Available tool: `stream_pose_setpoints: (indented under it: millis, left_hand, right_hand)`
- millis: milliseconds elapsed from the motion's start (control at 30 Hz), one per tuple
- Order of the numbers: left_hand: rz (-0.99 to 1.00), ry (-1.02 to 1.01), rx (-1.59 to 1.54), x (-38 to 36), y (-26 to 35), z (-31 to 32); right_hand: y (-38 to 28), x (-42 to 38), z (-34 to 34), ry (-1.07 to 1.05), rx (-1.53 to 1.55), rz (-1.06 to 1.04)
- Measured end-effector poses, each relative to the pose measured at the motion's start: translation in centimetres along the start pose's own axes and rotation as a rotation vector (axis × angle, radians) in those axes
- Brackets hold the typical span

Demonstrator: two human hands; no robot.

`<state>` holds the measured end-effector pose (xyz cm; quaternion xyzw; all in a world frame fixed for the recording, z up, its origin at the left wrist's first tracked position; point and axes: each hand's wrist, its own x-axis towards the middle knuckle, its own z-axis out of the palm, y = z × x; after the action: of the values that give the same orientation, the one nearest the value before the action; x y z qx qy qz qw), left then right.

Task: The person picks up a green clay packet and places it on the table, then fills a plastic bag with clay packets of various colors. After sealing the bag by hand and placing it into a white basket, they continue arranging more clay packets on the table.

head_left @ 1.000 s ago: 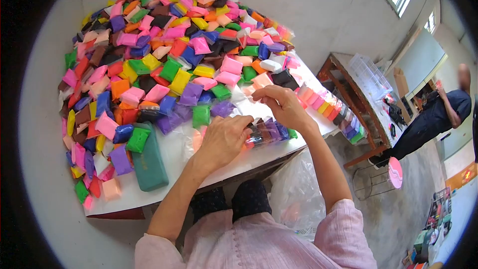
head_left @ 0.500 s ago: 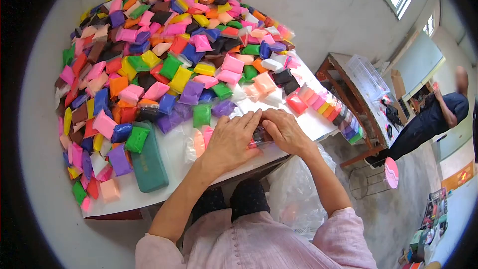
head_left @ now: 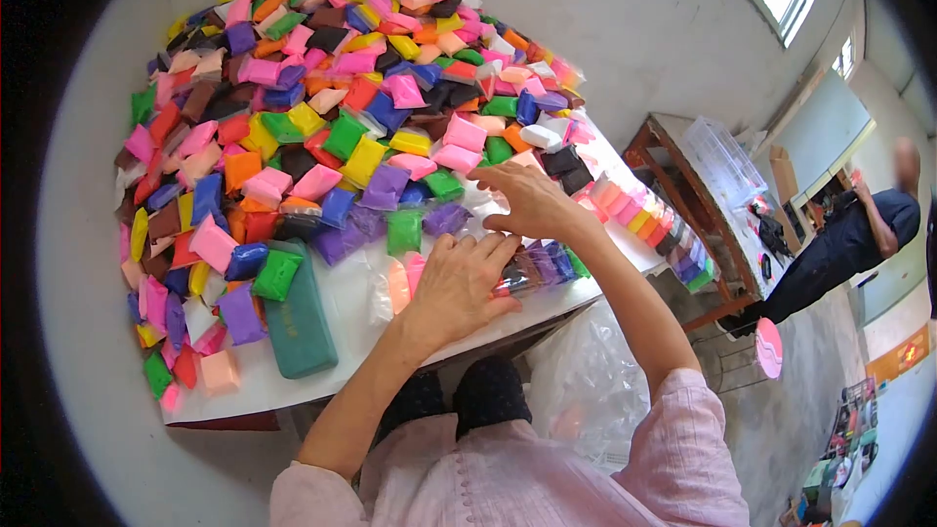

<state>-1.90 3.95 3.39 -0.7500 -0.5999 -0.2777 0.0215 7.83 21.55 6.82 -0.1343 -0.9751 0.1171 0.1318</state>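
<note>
A row of dark and purple packets (head_left: 551,263) lies at the near edge of the white counter (head_left: 256,396). The left hand (head_left: 454,288) covers its left end, its grip hidden; the right hand (head_left: 532,203) is just beyond, its grip open. Left of them, a green case (head_left: 301,327) bears faint, unreadable lettering beside the heaped colored packets (head_left: 363,162).
</note>
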Motion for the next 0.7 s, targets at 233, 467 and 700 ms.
stream_pose_setpoints:
  millis: [233,467,700]
  left_hand:
    - [0.018,0.025,-0.023,-0.1,-0.1,-0.1]
    - [0.028,0.079,0.021,-0.2,-0.1,0.2]
    - [0.044,0.099,0.016,-0.5,0.3,0.2]
  right_hand:
    - [1.3,1.8,0.0,-0.104,0.122,-0.017]
    - [-1.3,-0.4,-2.0,-0.080,0.263,0.053]
    - [-2.4,-2.2,-2.9,-0.052,0.191,0.011]
